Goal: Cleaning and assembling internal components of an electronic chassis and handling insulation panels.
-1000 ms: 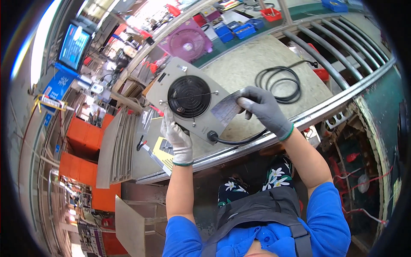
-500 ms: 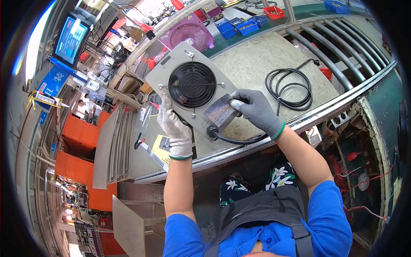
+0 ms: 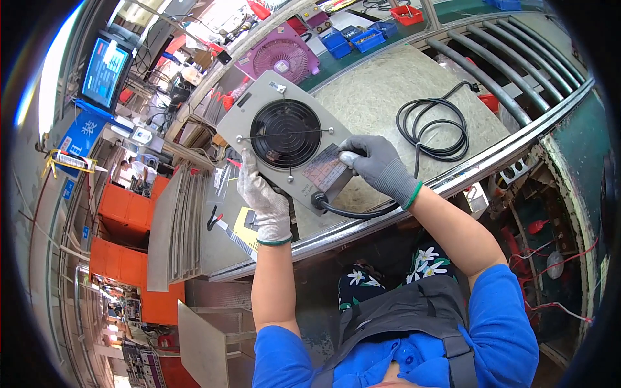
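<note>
A grey metal fan unit (image 3: 272, 87), with a round black fan grille (image 3: 285, 132), is tilted above the bench. In a whitish glove, my left hand (image 3: 263, 200) supports its lower left edge, fingers stretched up along the side. My right hand (image 3: 375, 165), in a grey glove with a green cuff, is at the right edge. Its fingers are curled, and the thumb presses the corner of a silvery printed label (image 3: 323, 169) lying on the panel. Below the label a thick black power cord (image 3: 352, 212) leaves the unit and passes under my right wrist to a coil (image 3: 432, 129) on the bench.
Metal rollers (image 3: 511, 61) adjoin the bench at the right. Blue bins (image 3: 369, 40), a red bin (image 3: 407, 14) and a pink fan (image 3: 278, 55) stand at the back. Flat panels (image 3: 171, 226) lean at the left, near a yellow sheet (image 3: 246, 225) and a red-and-black-handled tool (image 3: 215, 218).
The whole view has shifted slightly. My right thumb has slid a little along the label's edge; both hands otherwise keep their places on the fan unit.
</note>
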A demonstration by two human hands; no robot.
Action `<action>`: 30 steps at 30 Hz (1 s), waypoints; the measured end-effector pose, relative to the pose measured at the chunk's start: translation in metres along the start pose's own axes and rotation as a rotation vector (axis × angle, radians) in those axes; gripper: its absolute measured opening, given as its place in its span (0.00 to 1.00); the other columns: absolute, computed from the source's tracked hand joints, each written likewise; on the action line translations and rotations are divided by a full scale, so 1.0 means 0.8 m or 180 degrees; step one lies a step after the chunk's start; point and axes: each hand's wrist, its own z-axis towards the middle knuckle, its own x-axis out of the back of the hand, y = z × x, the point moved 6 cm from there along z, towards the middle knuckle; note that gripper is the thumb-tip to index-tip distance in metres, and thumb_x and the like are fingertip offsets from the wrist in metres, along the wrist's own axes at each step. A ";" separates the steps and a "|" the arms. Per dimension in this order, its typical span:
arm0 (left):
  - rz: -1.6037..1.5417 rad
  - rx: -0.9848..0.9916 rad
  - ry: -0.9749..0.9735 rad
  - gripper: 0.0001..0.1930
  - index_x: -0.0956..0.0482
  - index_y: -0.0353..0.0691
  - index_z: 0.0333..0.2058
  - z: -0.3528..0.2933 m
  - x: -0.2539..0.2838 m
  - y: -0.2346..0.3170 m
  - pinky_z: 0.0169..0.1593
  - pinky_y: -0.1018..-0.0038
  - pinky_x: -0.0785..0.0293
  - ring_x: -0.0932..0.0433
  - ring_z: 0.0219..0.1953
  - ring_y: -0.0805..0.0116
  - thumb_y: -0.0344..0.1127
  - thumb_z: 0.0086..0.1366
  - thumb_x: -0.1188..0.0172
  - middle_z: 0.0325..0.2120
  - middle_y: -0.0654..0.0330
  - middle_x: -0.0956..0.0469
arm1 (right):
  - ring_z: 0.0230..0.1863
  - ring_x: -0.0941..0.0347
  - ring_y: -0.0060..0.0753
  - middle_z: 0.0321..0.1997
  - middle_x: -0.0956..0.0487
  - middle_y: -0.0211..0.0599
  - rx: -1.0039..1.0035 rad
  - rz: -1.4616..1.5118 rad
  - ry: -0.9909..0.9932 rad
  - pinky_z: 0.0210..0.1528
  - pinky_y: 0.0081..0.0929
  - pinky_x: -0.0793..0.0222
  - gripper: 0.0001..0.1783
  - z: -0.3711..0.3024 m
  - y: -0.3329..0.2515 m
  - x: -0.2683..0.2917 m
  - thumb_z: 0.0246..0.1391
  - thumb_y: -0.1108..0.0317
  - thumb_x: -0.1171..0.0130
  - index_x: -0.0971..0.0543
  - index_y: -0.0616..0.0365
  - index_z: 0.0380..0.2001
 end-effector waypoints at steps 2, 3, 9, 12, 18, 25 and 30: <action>-0.0291 0.0471 0.0035 0.21 0.24 0.31 0.54 -0.004 0.000 0.000 0.49 0.74 0.22 0.21 0.44 0.74 0.44 0.77 0.53 0.45 0.57 0.20 | 0.30 0.23 0.23 0.28 0.19 0.37 0.0070 -0.0266 0.0015 0.37 0.24 0.26 0.12 -0.001 -0.001 -0.001 0.58 0.67 0.41 0.19 0.64 0.41; -0.0290 0.0459 0.0011 0.21 0.24 0.31 0.54 -0.005 0.000 -0.002 0.49 0.74 0.22 0.21 0.44 0.74 0.44 0.77 0.53 0.45 0.57 0.20 | 0.30 0.23 0.23 0.28 0.19 0.37 0.0074 -0.0254 0.0039 0.37 0.24 0.26 0.12 -0.002 -0.002 0.001 0.58 0.67 0.41 0.19 0.64 0.41; -0.0790 0.0688 0.0147 0.23 0.27 0.29 0.58 -0.011 -0.005 -0.005 0.51 0.75 0.23 0.21 0.45 0.74 0.42 0.78 0.56 0.47 0.56 0.21 | 0.32 0.19 0.36 0.31 0.17 0.41 0.0283 -0.0675 0.0310 0.40 0.33 0.25 0.14 -0.011 -0.009 0.000 0.55 0.60 0.37 0.18 0.58 0.39; -0.0486 0.0388 0.0200 0.22 0.27 0.31 0.59 -0.009 0.012 -0.024 0.49 0.76 0.22 0.21 0.45 0.74 0.43 0.77 0.54 0.47 0.57 0.21 | 0.36 0.18 0.47 0.30 0.17 0.39 0.0181 -0.1367 0.0360 0.41 0.42 0.25 0.19 -0.011 -0.018 -0.010 0.51 0.48 0.35 0.19 0.54 0.31; -0.0517 0.0691 0.0125 0.22 0.27 0.33 0.59 -0.023 0.015 -0.014 0.47 0.77 0.22 0.21 0.44 0.75 0.44 0.77 0.53 0.46 0.60 0.21 | 0.34 0.18 0.38 0.29 0.18 0.42 -0.0366 -0.2143 0.0909 0.36 0.34 0.24 0.18 0.000 -0.030 0.049 0.54 0.52 0.35 0.20 0.57 0.35; -0.0859 0.0619 0.0342 0.20 0.21 0.29 0.51 -0.041 0.006 -0.012 0.42 0.77 0.25 0.23 0.37 0.76 0.43 0.75 0.47 0.38 0.61 0.19 | 0.32 0.21 0.25 0.36 0.18 0.36 -0.0683 0.1376 -0.0794 0.36 0.22 0.24 0.15 0.006 0.001 -0.019 0.61 0.62 0.41 0.20 0.64 0.43; -0.0735 0.1062 0.0497 0.15 0.19 0.39 0.41 -0.056 0.007 -0.015 0.23 0.84 0.40 0.33 0.22 0.85 0.45 0.73 0.44 0.25 0.71 0.26 | 0.62 0.31 0.38 0.57 0.25 0.49 0.0562 0.1239 0.0587 0.66 0.33 0.39 0.34 0.004 -0.010 0.039 0.57 0.54 0.38 0.30 0.62 0.61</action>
